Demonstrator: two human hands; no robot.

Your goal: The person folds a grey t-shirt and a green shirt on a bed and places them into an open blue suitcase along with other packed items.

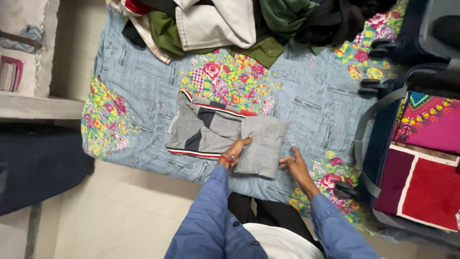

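A person in a blue shirt works over a grey garment with red, white and dark stripes, spread on a bed covered by a blue floral sheet. The garment lies near the bed's near edge, its long axis running along that edge; the right end is folded over into a plain grey panel, while the striped end points toward the bed's left side. The left hand, a red band at the wrist, lies flat with fingers loosely spread on the left border of the folded panel, pressing rather than gripping. The right hand rests open, fingers extended, touching the panel's right edge and closing on nothing. The garment sits directly ahead of both hands and between them, the left hand nearer its middle. A heap of clothes lines the far edge, and an open suitcase holding bright cloth stands at the right.
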